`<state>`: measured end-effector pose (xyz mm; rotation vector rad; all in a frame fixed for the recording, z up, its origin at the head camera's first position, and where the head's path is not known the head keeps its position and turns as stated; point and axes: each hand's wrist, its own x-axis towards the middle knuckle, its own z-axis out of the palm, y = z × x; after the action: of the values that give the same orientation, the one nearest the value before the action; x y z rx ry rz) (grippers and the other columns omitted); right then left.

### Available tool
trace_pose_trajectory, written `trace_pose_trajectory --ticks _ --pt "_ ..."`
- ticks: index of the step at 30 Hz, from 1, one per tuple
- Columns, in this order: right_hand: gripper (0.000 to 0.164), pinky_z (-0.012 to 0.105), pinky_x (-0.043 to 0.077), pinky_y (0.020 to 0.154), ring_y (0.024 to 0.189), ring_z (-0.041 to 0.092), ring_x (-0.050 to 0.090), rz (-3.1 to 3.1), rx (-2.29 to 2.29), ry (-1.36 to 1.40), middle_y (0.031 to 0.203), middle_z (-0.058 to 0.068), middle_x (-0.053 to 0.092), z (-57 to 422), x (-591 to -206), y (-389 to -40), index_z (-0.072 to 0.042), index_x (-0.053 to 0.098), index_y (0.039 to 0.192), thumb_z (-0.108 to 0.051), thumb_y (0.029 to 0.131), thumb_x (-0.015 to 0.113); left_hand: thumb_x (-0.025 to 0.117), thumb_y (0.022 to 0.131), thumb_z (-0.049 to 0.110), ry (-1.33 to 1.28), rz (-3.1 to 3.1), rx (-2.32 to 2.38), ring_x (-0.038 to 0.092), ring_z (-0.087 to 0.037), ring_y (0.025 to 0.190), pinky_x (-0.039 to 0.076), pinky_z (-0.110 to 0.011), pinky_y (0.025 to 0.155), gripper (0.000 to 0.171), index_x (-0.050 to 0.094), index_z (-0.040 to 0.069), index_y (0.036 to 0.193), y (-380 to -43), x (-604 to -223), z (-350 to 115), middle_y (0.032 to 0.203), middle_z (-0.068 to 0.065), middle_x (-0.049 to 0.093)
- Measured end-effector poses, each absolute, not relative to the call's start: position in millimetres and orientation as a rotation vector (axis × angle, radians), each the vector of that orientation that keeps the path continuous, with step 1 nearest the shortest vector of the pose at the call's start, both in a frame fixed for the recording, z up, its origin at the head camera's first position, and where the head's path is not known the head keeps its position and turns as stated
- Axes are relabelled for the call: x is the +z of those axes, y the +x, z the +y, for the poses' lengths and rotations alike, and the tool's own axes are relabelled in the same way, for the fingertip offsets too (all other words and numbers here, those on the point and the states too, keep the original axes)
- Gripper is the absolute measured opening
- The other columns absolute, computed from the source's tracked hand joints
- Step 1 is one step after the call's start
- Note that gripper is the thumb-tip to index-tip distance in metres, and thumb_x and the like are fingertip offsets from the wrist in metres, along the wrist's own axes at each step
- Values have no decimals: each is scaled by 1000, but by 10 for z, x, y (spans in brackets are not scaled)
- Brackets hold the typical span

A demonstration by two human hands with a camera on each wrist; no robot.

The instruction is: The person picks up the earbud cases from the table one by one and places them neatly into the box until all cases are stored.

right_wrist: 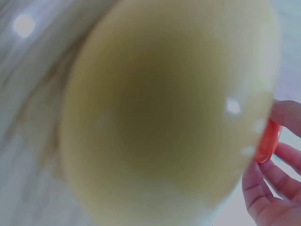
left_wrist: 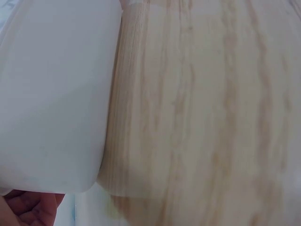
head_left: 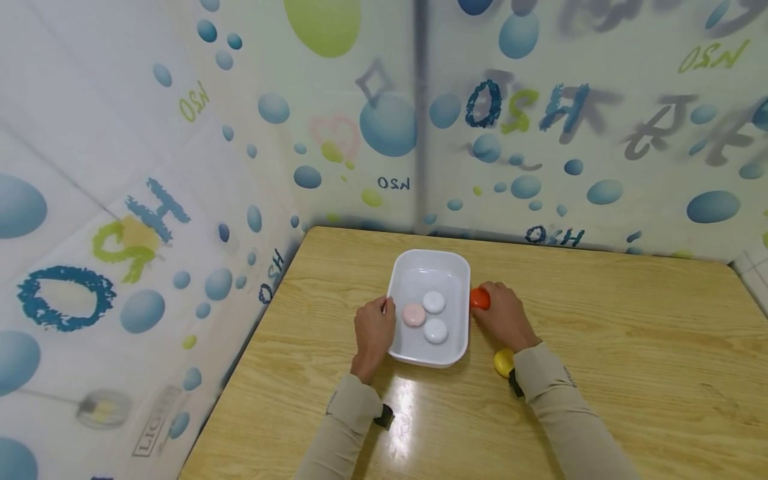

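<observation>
L hand (head_left: pixel 375 330) is holding the white tray (head_left: pixel 409 281) at its L side, fingers curled; R hand (head_left: pixel 506 315), just R of tray, is pinching a red disc (head_left: pixel 479 299), grip closed to disc width. Pink disc (head_left: pixel 413 315) + 2 white discs (head_left: pixel 435 331) are lying in tray, yellow disc (head_left: pixel 503 363) sitting on worktop (head_left: pixel 636 333), tray's near R.

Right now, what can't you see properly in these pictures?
Red disc: head view, partly hidden by the right grip.
Yellow disc: head view, partly behind the right sleeve; right wrist view, blurred.
Left grip: left wrist view, mostly cut off by the lower-left corner.
Inside the white tray: left wrist view, hidden by its outer side.
</observation>
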<state>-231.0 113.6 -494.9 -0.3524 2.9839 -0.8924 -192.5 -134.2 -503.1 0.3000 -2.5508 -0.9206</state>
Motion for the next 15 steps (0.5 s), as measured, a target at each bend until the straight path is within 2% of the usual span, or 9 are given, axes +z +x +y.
trace_pose_trajectory --ticks 10,15 --pt "42 41 44 76 85 29 48 3017 -902 -321 100 16 54 1127 -4869 -2299 0 52 113 -22 80 66 53 87 23 292 -2549 -928 50 -15 55 42 -32 50 24 66 13 71 -1921 -5031 -1349 61 0 61" --pt "46 42 44 79 90 29 47 3012 -936 -256 107 17 52 1110 -4861 -2302 1 49 117 -24 82 64 53 87 22 285 -2555 -920 48 -14 54 41 -30 50 24 65 12 69 -1923 -5030 -1350 60 0 59"
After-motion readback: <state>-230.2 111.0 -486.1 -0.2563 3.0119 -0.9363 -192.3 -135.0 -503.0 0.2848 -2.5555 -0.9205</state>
